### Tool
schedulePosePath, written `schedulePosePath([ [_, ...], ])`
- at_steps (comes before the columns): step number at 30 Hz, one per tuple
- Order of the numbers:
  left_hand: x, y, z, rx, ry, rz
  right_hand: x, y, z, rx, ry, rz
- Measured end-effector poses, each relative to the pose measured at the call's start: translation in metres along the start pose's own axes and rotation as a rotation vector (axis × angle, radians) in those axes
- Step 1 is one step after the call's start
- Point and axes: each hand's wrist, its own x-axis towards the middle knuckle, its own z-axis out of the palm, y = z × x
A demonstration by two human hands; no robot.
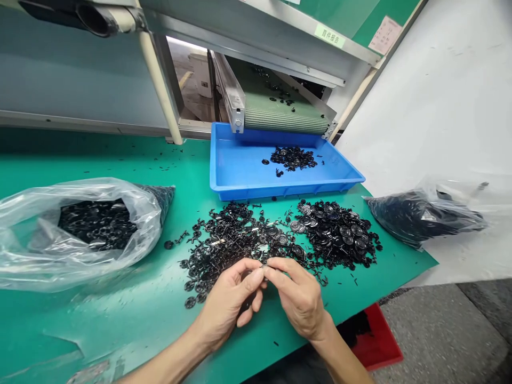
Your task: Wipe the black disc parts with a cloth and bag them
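My left hand (236, 296) and my right hand (298, 296) meet fingertip to fingertip over the near edge of a spread of small black plastic parts (224, 240). Both are closed in a pinch around a small dark part (264, 266), mostly covered by the fingers, so its exact shape is hidden. Dark parts also show under the curled fingers of my left hand. To the right of the spread, a denser heap of round black discs (346, 234) lies on the green tabletop (156, 325).
A blue tray (248, 189) with black parts stands below the green conveyor belt (284, 114). Open clear bags of black parts lie left (148, 234) and right (416, 216). A red bin (380, 341) sits below the table's right edge.
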Motion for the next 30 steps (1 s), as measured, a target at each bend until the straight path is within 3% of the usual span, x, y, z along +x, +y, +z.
schedulePosePath([
  [5,0.000,-0.006,-0.001,0.174,0.032,0.056,0.000,-0.012,-0.019,0.137,-0.237,0.256],
  [11,-0.001,-0.005,-0.001,0.347,-0.021,0.043,0.009,-0.014,-0.024,0.200,-0.314,0.484],
  [14,-0.001,-0.004,-0.001,0.363,0.022,0.056,0.008,-0.013,-0.015,0.354,-0.266,0.602],
  [18,-0.001,-0.006,-0.001,0.378,-0.038,0.071,-0.002,-0.016,-0.002,0.479,-0.068,0.802],
  [21,-0.002,-0.008,0.000,0.439,-0.034,0.068,-0.008,-0.021,-0.001,0.363,-0.039,0.749],
  [26,-0.006,-0.010,0.007,0.587,0.074,0.137,-0.004,-0.021,-0.020,0.142,-0.267,0.475],
  [30,-0.005,-0.011,0.006,0.636,0.034,0.141,-0.003,-0.013,-0.022,0.148,-0.320,0.439],
])
